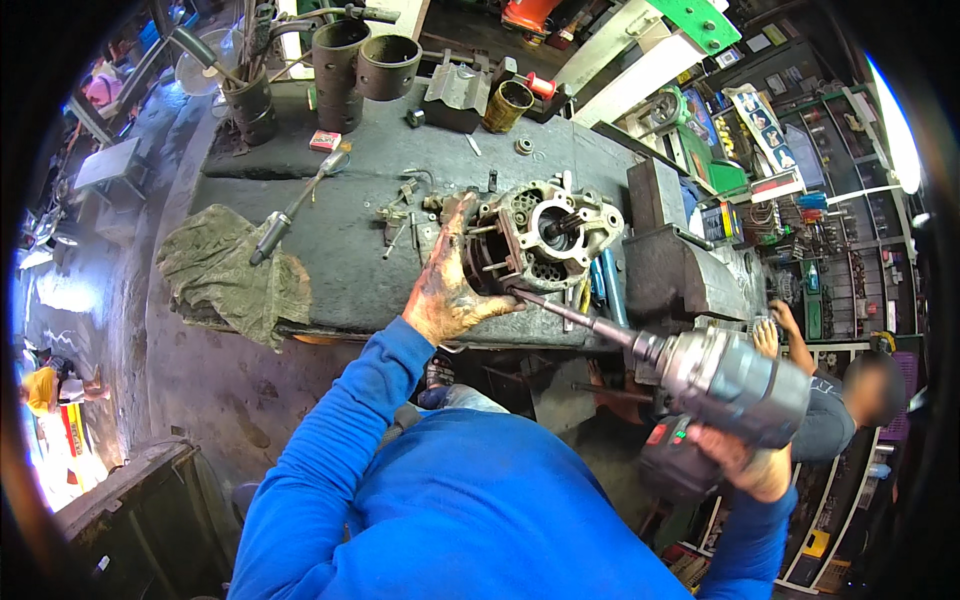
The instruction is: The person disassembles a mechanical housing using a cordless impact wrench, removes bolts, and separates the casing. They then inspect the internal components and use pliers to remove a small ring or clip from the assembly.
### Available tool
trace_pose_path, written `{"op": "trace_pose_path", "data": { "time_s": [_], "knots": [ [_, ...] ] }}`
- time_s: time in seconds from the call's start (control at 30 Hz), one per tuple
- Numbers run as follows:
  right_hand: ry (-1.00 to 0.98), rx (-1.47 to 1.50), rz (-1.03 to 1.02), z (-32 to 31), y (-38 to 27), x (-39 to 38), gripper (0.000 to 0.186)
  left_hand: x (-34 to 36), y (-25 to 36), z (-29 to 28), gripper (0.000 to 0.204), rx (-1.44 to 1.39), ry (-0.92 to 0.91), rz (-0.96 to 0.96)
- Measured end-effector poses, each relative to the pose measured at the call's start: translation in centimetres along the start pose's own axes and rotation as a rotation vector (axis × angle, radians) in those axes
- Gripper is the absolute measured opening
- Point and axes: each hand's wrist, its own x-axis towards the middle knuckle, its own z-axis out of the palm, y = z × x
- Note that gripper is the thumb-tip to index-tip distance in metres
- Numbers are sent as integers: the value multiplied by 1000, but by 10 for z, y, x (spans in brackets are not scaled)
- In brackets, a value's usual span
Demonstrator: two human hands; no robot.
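My left hand (445, 290), dirty with grease, is wrapped round the left side of a grey metal engine housing (560, 230) on the bench. My right hand (740, 460) grips the handle of a dark cordless impact driver (735, 385) at lower right. A long extension shaft (590, 322) runs from the driver to the lower left of the housing, beside my left thumb; whether its tip is seated in a fastener I cannot tell. Small metal parts (400, 225) lie left of the housing. Blue tools (610, 280) lie just right of it.
The dark bench (350, 300) bears a rag (225, 270), a hand tool (270, 235), metal cups (340, 50) and a small box (325, 140). A dark vise or block (690, 275) stands to the right. A co-worker (830, 420) is at right, near cluttered shelves (850, 240).
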Motion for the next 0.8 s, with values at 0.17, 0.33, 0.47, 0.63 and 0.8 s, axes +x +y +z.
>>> {"op": "trace_pose_path", "data": {
  "time_s": [0.17, 0.33, 0.47, 0.63, 0.8],
  "knots": [
    [-108, -360, -8, -41, -34, 42, 34, 5, -31, 14, 144, -48, -124, -52],
    [-246, -632, -123, -63, -76, 86, 38, 1, -32, 20, 149, -170, -123, -101],
    [-250, -704, -64, -64, -102, 109, 39, -3, -17, 14, 155, -152, -50, -190],
    [-209, -686, -12, -53, -108, 111, 35, 2, -11, 13, 156, -127, 8, -139],
    [-243, -510, 341, -52, -109, 102, 45, 4, -19, 16, 155, -64, 6, -132]
  ]
}}
